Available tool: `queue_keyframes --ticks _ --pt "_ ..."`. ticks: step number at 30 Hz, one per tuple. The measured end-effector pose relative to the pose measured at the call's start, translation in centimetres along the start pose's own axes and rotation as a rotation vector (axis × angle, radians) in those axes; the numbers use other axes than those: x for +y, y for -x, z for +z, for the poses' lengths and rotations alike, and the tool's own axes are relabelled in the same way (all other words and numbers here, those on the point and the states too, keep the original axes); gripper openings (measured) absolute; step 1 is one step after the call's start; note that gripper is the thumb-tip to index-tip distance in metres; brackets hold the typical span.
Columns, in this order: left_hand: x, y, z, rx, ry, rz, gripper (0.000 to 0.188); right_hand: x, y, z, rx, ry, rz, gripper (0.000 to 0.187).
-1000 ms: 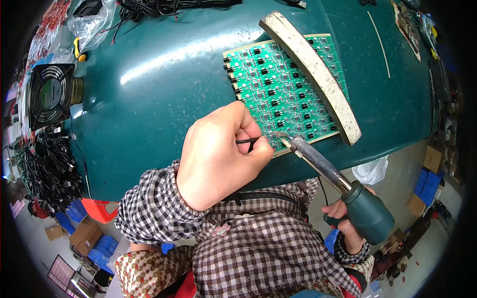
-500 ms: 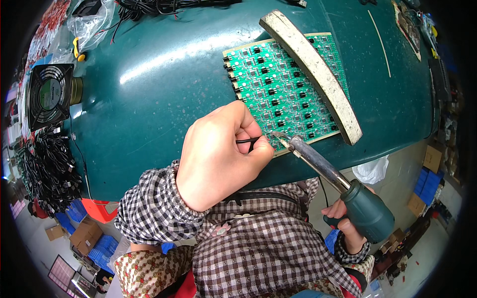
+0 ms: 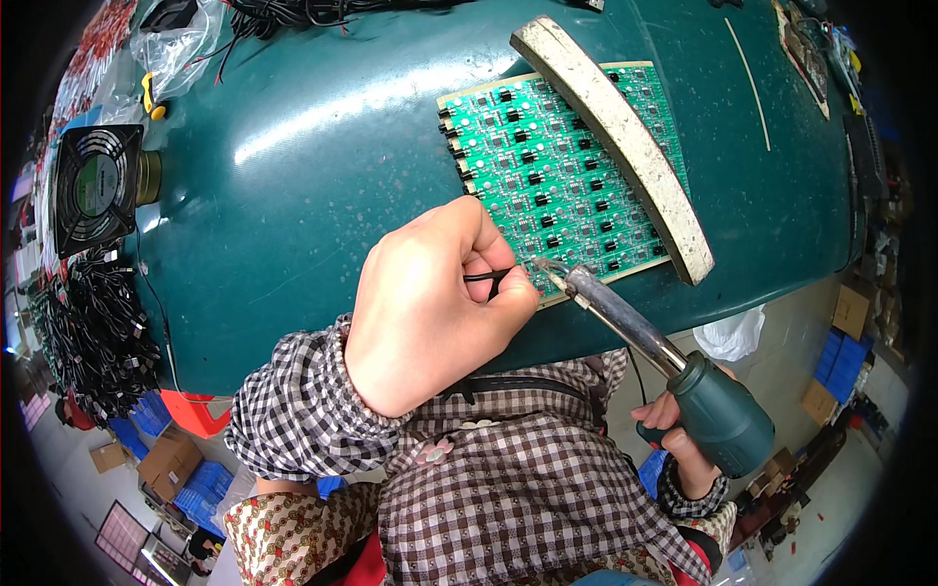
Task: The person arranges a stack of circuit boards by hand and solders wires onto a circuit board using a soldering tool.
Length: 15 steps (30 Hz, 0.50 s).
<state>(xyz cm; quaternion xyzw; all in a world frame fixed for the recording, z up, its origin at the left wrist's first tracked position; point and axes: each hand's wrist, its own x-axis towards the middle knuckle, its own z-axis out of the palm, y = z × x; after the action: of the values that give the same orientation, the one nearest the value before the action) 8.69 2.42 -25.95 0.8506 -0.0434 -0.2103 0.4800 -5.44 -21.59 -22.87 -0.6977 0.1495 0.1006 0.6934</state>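
Observation:
My left hand (image 3: 420,308) is closed in a pinch on a thin black cable (image 3: 483,277), at the near edge of a green circuit board panel (image 3: 493,176). The cable's tip is hard to make out between thumb and forefinger. In my right hand (image 3: 666,412) is a soldering gun (image 3: 723,420) with a dark green handle and a metal barrel. Its tip meets the board just right of my left fingertips. Several rows of small black parts cover the panel. Across its right side lies a curved, whitish, worn bar (image 3: 625,137).
A square black fan (image 3: 98,190) stands at the table's left, above a heap of black cables (image 3: 93,337). More black cables (image 3: 283,15) lie along the far edge near a clear plastic bag (image 3: 181,44). A thin pale stick (image 3: 747,83) lies at the right.

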Motion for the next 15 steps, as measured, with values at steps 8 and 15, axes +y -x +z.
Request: queue_keyframes --ticks 8,15 --pt "0.04 0.06 -0.05 -0.01 0.0 -0.02 0.016 0.31 0.59 0.02 0.05 -0.094 -0.013 0.059" --pt "0.06 0.1 -0.02 -0.004 -0.005 -0.017 0.015 1.01 0.71 -0.8 0.004 -0.089 -0.046 0.061"
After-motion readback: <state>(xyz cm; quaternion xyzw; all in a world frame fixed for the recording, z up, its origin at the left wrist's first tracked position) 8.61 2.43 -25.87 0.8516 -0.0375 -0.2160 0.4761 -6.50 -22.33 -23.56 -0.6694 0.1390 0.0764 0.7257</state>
